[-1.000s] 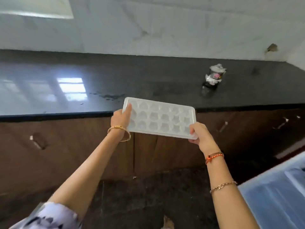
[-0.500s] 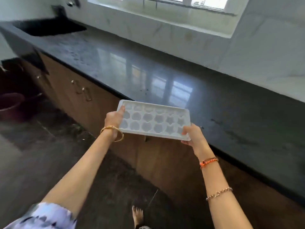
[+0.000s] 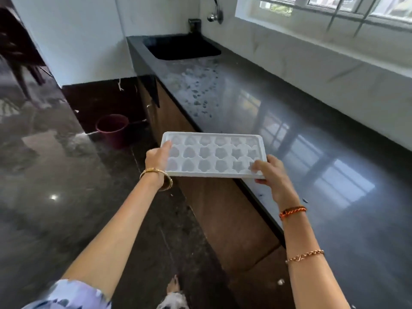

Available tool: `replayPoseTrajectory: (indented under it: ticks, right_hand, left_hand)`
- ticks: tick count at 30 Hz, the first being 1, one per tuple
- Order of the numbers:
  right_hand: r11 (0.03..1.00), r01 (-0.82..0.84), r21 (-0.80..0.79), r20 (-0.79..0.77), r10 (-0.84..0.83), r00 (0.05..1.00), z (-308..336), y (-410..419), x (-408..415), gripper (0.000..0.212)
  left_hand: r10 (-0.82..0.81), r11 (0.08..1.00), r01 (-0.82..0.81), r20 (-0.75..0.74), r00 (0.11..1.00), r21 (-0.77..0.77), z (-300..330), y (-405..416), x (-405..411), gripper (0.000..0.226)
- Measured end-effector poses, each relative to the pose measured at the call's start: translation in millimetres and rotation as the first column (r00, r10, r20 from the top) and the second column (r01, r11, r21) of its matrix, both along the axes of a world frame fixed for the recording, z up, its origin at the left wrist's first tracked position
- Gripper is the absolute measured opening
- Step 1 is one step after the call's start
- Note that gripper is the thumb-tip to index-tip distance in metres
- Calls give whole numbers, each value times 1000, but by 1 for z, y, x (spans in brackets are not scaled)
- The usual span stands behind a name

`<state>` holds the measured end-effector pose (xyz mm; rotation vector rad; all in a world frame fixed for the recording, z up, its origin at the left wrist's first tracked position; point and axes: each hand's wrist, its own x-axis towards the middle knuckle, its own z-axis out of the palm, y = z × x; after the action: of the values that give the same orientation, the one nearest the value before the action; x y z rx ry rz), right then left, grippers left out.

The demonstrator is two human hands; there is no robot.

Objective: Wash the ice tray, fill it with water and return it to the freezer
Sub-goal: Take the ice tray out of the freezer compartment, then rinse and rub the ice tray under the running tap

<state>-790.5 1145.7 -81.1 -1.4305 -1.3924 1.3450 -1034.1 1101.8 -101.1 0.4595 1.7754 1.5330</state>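
Over counter edge: white ice tray (image 3: 214,156) held level, cavities up.
L hand (image 3: 157,160) clamps left end, R hand (image 3: 270,172) clamps right corner; sink (image 3: 181,49) well beyond.

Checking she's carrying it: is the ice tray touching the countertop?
Apart. The head view shows the ice tray held by both hands, above the countertop edge.

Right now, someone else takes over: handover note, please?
Left hand: gripping the tray's left end.
Right hand: gripping its right end.
Tray: held about level beside the counter edge; whether its cells hold anything is unclear.
Sink and tap: ahead, at the counter's far end.
Done: tray in hand.
Left: carry to sink, wash, fill, return to freezer (not in view).
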Motion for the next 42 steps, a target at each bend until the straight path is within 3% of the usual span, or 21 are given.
replayPoseTrajectory:
  ticks: [9, 13, 19, 24, 33, 38, 42]
  right_hand:
    - [996, -68, 59, 14, 67, 998, 4, 141, -159, 22]
    - [997, -48, 68, 8, 48, 999, 8, 202, -224, 16]
    - [998, -13, 69, 28, 11, 1000, 4, 291, -291, 27]
    - [994, -25, 102, 60, 19, 998, -5, 396, -343, 20]
    - [985, 68, 158, 190, -98, 977, 18, 596, -454, 15]
    - [980, 89, 176, 240, -130, 962, 21, 650, -487, 16]
    - [970, 179, 166, 237, -216, 947, 15, 718, -527, 19]
  left_hand:
    - [70, 997, -70, -15, 997, 16, 13, 119, -154, 25]
    - [69, 998, -69, -48, 996, 9, 20, 182, -223, 40]
    - [11, 1000, -11, -40, 999, -3, 15, 281, -294, 26]
    - [-27, 1000, 28, -77, 997, 9, 14, 391, -355, 27]
    - [-117, 993, 116, -119, 986, -14, 51, 594, -462, 32]
    - [-108, 994, 108, -90, 990, 3, 47, 657, -494, 33]
    - [-209, 978, 209, -58, 976, -8, 41, 735, -536, 32]
